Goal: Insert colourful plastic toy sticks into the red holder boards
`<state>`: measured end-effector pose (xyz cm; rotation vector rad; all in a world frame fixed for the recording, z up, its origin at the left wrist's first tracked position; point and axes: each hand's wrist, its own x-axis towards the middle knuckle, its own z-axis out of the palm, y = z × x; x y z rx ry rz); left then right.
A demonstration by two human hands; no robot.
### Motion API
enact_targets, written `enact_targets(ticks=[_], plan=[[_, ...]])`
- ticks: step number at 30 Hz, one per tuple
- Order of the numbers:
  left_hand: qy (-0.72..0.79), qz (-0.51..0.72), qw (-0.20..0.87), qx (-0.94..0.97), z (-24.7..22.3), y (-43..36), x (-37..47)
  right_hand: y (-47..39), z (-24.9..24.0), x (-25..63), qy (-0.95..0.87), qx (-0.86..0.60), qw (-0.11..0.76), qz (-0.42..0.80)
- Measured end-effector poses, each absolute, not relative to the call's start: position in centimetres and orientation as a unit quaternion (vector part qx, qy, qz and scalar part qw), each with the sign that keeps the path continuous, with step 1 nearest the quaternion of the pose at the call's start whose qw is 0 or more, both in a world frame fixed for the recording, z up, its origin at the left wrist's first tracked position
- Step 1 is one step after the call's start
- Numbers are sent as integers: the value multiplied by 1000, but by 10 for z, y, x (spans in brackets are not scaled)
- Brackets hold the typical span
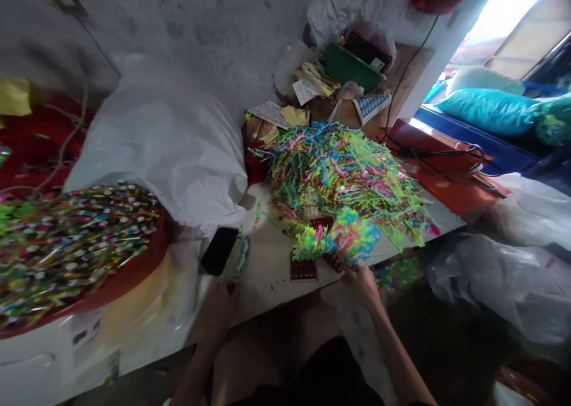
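Observation:
My left hand (220, 302) is low at the table's front edge, its fingers curled and dim. It is just below a black phone (219, 250) and a small blue-and-white plastic piece (242, 256); what it holds, if anything, I cannot make out. My right hand (363, 282) has its fingers closed at the end of a dark reddish-brown block (333, 262). Over this block stands a dense cluster of bright plastic pieces (354, 233) in pink, blue and yellow-green. Another dark red block with rows of holes (304, 270) lies to its left, below a smaller green cluster (311, 242).
A large heap of colourful plastic sticks (339, 174) covers the back of the white table (267, 275). On the left are a red basin (151, 260) full of small wrapped sticks and a big white sack (165, 144). Clear plastic bags (495, 281) lie at the right.

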<state>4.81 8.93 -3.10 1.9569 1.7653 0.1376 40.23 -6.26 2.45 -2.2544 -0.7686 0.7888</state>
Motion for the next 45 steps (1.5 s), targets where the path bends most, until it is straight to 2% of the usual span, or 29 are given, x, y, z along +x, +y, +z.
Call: enact_targets(ticks=[4, 7, 9, 14, 17, 21, 24, 31, 34, 40, 45], plan=[[641, 65, 258, 720, -35, 89, 46, -60, 20, 402, -284, -855, 311, 303], [640, 87, 306, 700, -33, 91, 48, -57, 18, 401, -276, -843, 332, 320], [646, 122, 352, 666, -25, 90, 51, -57, 17, 402, -282, -840, 340, 316], [599, 233, 459, 613, 15, 70, 61, -69, 18, 386, -308, -859, 299, 279], [533, 248, 501, 636, 38, 43, 69, -78, 22, 351, -340, -805, 361, 326], [396, 195, 569, 694, 53, 9, 89, -82, 33, 299, -385, -653, 461, 460], [387, 183, 544, 722, 52, -4, 107, -80, 40, 278, -388, -637, 484, 458], [366, 203, 366, 831, 31, -6, 147, -80, 33, 287, -321, -702, 510, 380], [354, 205, 362, 838, 17, 0, 157, -77, 29, 304, -319, -729, 493, 352], [508, 205, 359, 756, -10, 47, 166, -49, 4, 341, -301, -762, 488, 302], [497, 175, 368, 766, -24, 92, 183, -34, -16, 348, -339, -787, 445, 260]])
